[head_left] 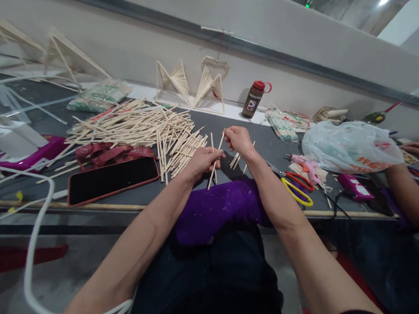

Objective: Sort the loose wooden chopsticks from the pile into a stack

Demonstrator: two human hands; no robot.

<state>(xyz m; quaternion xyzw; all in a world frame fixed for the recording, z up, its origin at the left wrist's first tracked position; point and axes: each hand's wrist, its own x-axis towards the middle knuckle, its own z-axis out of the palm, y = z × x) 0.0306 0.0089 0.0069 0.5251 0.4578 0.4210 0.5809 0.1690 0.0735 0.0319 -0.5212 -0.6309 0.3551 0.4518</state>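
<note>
Pinching one wooden stick (215,163) between left hand (202,162) and right hand (239,140).

- A phone (113,179) in a red case lies on the table (232,125).
- Scissors (295,185) with red and yellow handles lie near a pink glue gun (306,165).
- A brown bottle (254,98) with a red cap stands by the wall.
- A white plastic bag (348,146) sits at the right.

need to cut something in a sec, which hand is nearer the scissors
Right. The right hand is up at the sticks, a short way left of the scissors, which lie beside its forearm. The left hand is farther left, toward the stick pile.
</note>
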